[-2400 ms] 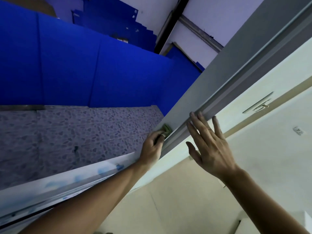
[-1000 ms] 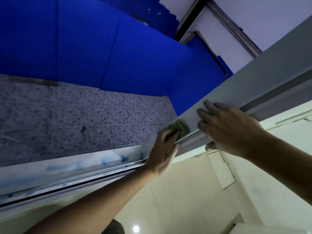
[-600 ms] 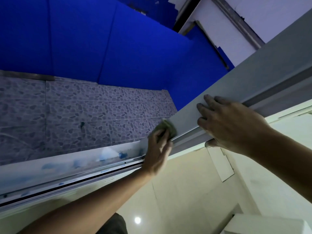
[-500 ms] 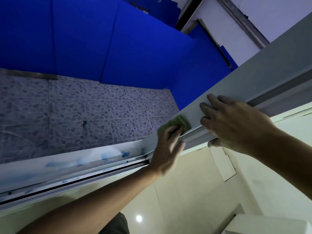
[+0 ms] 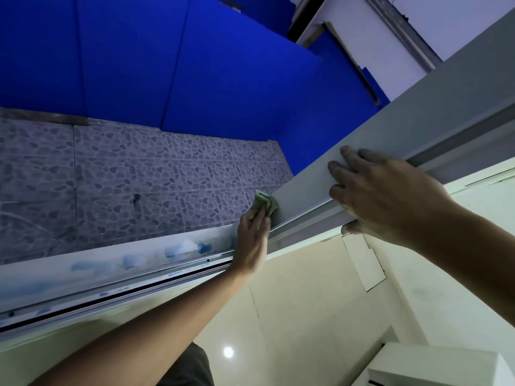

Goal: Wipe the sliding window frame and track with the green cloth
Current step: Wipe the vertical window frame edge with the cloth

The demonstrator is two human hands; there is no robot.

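Note:
A grey window frame (image 5: 395, 140) rises diagonally from the lower corner toward the upper right. Along the bottom runs the metal track (image 5: 156, 277), smeared with blue marks. My left hand (image 5: 252, 240) presses a crumpled green cloth (image 5: 264, 203) against the outer edge of the frame, just above the corner where frame and track meet. The fingers cover most of the cloth. My right hand (image 5: 381, 196) lies flat on the frame to the right of the cloth, fingers spread over its face and thumb hooked under its inner edge.
Beyond the window lie a pebble-patterned floor (image 5: 139, 179) and blue wall panels (image 5: 167, 59). Cream floor tiles (image 5: 306, 302) spread below on the near side. A white box-like object (image 5: 434, 366) sits at the bottom right.
My left hand slid the cloth back and forth on the frame near the corner and has now moved it to the frame's outer edge. My right hand turned from fingers-up to flat across the frame.

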